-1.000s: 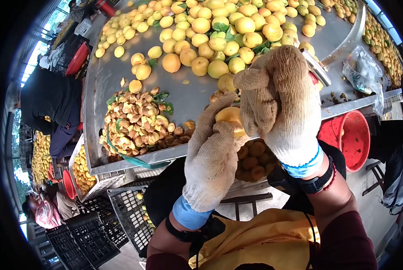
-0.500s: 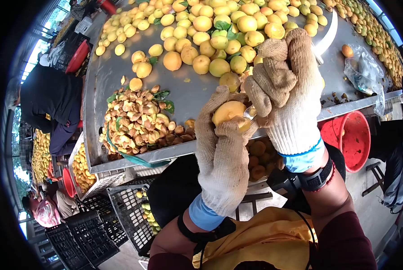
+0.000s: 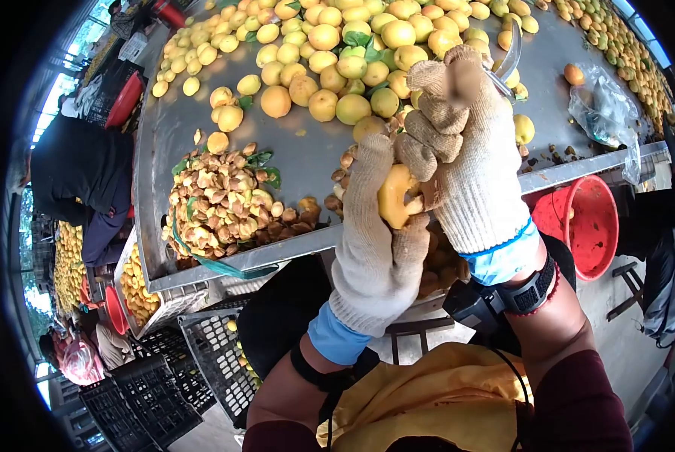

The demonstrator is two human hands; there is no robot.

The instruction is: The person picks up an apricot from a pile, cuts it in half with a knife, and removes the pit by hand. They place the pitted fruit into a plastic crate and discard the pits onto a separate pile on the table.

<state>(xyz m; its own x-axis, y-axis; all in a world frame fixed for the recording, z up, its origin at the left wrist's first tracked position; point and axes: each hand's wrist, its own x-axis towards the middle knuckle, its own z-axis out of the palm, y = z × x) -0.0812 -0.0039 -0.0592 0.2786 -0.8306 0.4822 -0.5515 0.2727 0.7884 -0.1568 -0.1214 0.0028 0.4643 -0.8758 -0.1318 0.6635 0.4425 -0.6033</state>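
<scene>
Both my hands wear beige knit gloves over blue cuffs. My left hand (image 3: 382, 233) grips a yellow apricot (image 3: 391, 202) near the table's front edge; a cut or opening shows on its right side. My right hand (image 3: 462, 143) is curled in a fist around a curved metal tool (image 3: 511, 54), whose bright bent end sticks out above the knuckles. Its other end is hidden between the glove and the fruit, with the right fingers close against the apricot. Left of my hands a heap of brown apricot pits (image 3: 220, 200) with bits of flesh lies on the metal table (image 3: 315, 147).
Many whole apricots (image 3: 352, 64) cover the table's far side. A clear plastic bag (image 3: 603, 105) lies at the right, above a red bucket (image 3: 590, 226). Black crates (image 3: 224, 361) stand at lower left. A person in dark clothes (image 3: 81, 173) works at the left.
My right hand has tilted, and the curved tool has turned and shifted left. The apricot in my left hand has rotated, now showing its opened side.
</scene>
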